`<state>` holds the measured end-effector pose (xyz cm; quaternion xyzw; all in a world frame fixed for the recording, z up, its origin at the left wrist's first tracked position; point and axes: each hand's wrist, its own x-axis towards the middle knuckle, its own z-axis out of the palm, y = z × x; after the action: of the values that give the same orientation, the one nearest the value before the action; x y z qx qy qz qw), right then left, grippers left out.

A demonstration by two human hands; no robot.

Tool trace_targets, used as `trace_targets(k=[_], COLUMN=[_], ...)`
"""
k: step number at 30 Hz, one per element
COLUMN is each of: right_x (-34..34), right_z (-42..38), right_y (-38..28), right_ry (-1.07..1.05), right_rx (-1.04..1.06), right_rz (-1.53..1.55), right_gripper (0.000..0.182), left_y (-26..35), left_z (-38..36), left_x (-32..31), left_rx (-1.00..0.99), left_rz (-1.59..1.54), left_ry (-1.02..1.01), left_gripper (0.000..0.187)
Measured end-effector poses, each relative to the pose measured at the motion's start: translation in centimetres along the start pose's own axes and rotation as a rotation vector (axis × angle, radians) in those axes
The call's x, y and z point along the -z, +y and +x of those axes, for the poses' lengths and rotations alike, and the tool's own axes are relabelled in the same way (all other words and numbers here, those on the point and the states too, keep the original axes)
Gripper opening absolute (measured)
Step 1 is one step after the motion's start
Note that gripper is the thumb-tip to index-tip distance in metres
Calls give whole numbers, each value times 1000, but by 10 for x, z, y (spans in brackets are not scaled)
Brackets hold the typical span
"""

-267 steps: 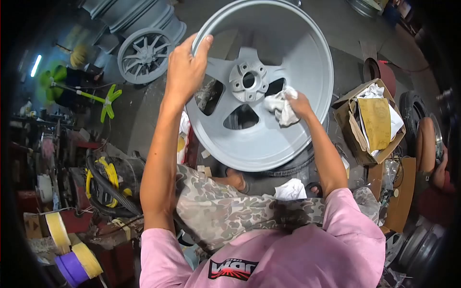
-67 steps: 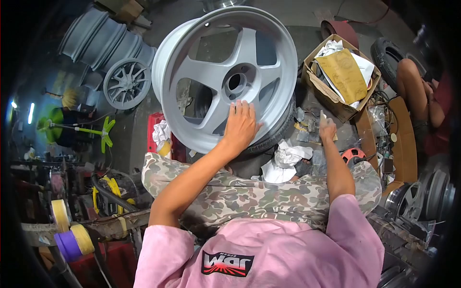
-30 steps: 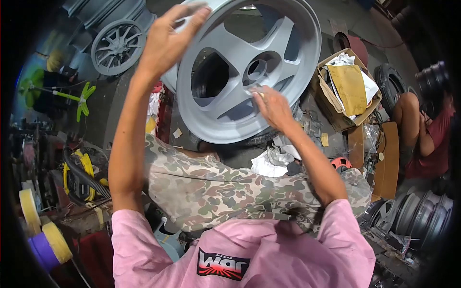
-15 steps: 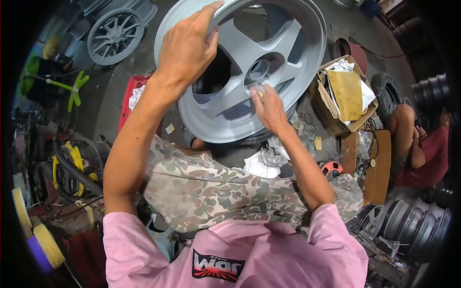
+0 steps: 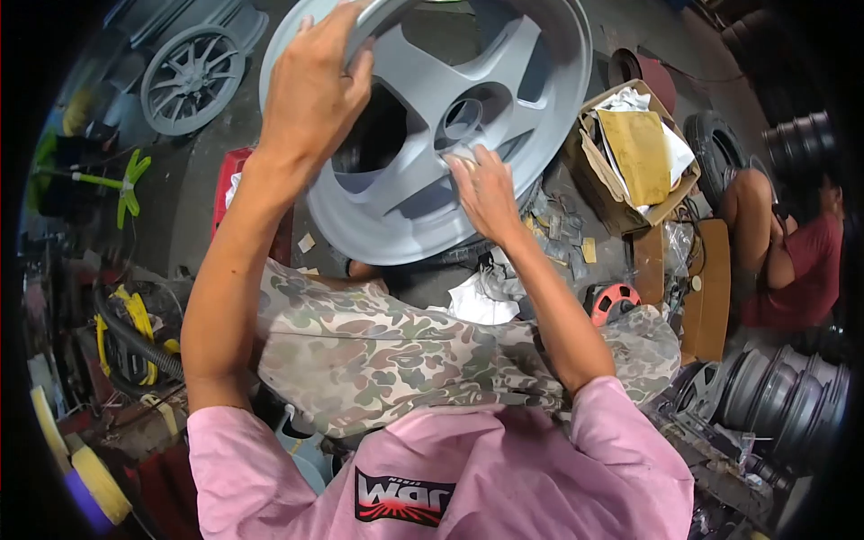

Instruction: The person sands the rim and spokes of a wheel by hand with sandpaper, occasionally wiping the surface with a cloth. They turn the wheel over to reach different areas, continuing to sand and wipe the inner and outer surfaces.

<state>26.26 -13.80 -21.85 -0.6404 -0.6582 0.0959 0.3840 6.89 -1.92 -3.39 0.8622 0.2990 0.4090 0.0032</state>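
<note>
Grey paint, matt and even, coats the five-spoke alloy wheel point(image 5: 416, 81) that fills the head view from where I stand, tilted up in front of the person, its lower edge over a tyre point(image 5: 443, 256) that shows only as a dark strip. The left grip point(image 5: 310, 99) is hooked over the wheel's lip, fingers outside and thumb inside, and looks clamped there. The right grip point(image 5: 486, 193) is pinched together on a small pale piece point(image 5: 460, 158), too blurred to name, against the spoke just below the hub.

To the right of the right grip stands a cardboard box point(image 5: 592, 200) with a tan sheet point(image 5: 634, 153) on top; nearer lie floor scraps point(image 5: 560, 232). Directly below that grip is crumpled white paper point(image 5: 481, 301), with a red-orange disc point(image 5: 600, 304) farther right. Below the left grip sits a red tray point(image 5: 229, 186).

If the left grip slackened while the right pressed off-centre, I judge the wheel could rock or roll on that round support. Pushing hard near the hub opening might let the pale piece slip and knuckles catch an edge; uneven pressure there could mark the grey surface or thin it.
</note>
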Motion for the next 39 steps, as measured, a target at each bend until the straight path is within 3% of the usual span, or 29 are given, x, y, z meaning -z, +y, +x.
trace_targets(k=[2, 5, 9, 11, 15, 20, 22, 24, 26, 28, 32, 34, 36, 38, 39], right_x=[-13, -15, -11, -23, -14, 4, -4, 0, 7, 11, -14, -15, -10, -10, -12], right_z=[8, 8, -2, 16, 7, 14, 21, 17, 6, 2, 27, 32, 16, 2, 3], right_y=[0, -4, 2, -3, -3, 11, 10, 4, -2, -5, -21, -34, -33, -22, -14], right_ry=[-28, -34, -50, -17, -9, -101, -107, -205, -130, -73, 20, -8, 28, 171, 50], right_rx=[-36, -83, -105, -87, -91, 98, 72, -169, -110, -106, -145, -356, -366, -191, -193], right_rz=[-54, -35, 34, -110, -77, -63, -49, 180, 218, 231, 350, 608, 607, 188, 115], right_gripper=[31, 32, 31, 30, 30, 30, 31, 33, 35, 37, 38, 38, 37, 38, 38], left_y=[1, 5, -2, -3, 3, 1, 5, -1, -1, 4, -1, 5, 6, 8, 9], left_z=[5, 2, 0, 6, 1, 0, 2, 1, 0, 1, 5, 2, 1, 3, 3], left_x=[0, 6, 2, 2, 5, 3, 5, 4, 3, 4, 2, 5, 5, 6, 5], left_rx=[-62, 86, -36, -83, 5, -27, 69, 20, -22, 63, -75, 130, 114, 114, 140], left_rz=[20, 17, 38, 39, 34, 31, 11, 13, 13, -11, 48, -49, -62, -35, 4], left_ry=[15, -62, -15, -9, -29, -20, -46, -18, 1, -31, 15, -37, -50, -51, -55], left_gripper=[40, 41, 40, 40, 39, 39, 40, 40, 41, 41, 40, 40, 39, 39, 41])
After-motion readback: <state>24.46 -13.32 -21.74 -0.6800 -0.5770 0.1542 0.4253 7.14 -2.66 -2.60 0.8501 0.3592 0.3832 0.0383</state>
